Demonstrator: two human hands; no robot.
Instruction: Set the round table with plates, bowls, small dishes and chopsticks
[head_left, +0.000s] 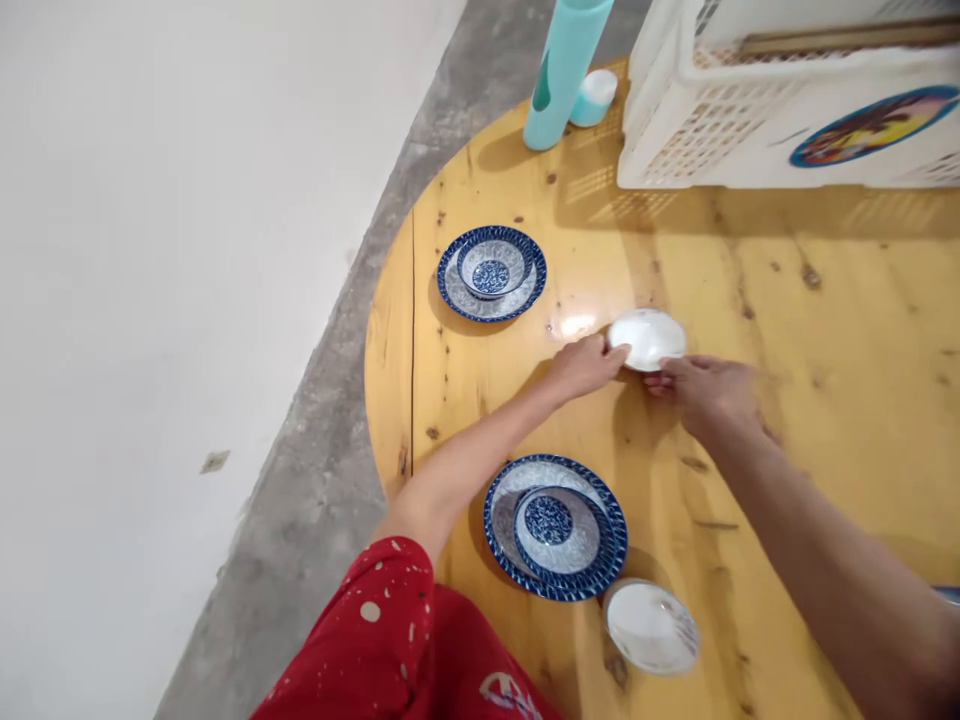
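Pinching a white dish (646, 340) at two spots on its rim, out in front of the crate (675, 150), on the person's side of it; gripping with the left hand (589, 367) at the left edge, with thumb over the lip, and with the right hand (712, 395) at the near edge, with fingers curled beneath, probably to share the weight and keep it level; blurred at the right hand, so hard to read in finer detail; cannot tell whether touching the table (825, 420) or just above it; also showing, in front of the crate and off to its left, a far plate (450, 283) bearing a small bowl (491, 268), perhaps nested to save room; farther from the crate, a near plate (516, 485) with another bowl (566, 537) sitting off-centre in it; farthest of all from the crate, a second dish (652, 626), seemingly placed within easy reach of the person; beside the crate's left end, a tall teal holder (562, 80) with a teal jar (596, 97) next to it, perhaps kept there to leave elbow room.
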